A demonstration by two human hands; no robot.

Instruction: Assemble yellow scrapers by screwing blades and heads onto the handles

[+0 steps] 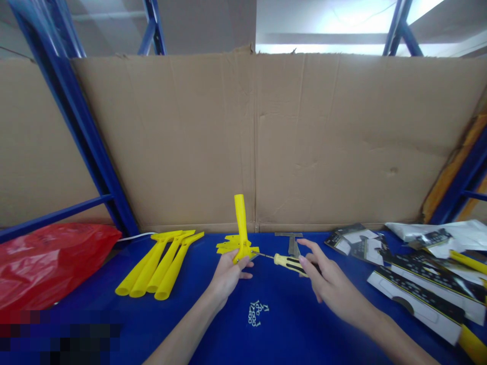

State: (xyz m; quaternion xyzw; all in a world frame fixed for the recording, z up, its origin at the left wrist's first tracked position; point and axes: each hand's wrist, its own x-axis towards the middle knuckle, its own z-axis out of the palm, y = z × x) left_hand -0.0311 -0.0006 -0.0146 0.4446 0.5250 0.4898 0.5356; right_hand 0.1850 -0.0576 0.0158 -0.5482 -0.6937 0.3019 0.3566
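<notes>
My left hand (224, 278) grips a yellow plastic handle (241, 218) by its wide head, with the round tube pointing up. In my right hand (325, 279) is a screwdriver (289, 263) with a pale yellow and black grip. Its shaft points left, and the tip meets the head of the yellow handle near a small screw. Flat yellow plates (227, 245) lie just behind my left hand. Beyond my right fingers are grey metal strips (292, 247). Small silver screws and nuts (254, 315) sit in a loose pile on the blue table, nearer to me.
Several yellow handles (165, 268) lie side by side at left, next to a red plastic bag (57, 263). Black-and-white printed packages (414, 299) are heaped at right, with a clear plastic bag (437, 230) behind. A cardboard wall (190, 142) and blue metal posts (87, 137) bound the table (152, 324).
</notes>
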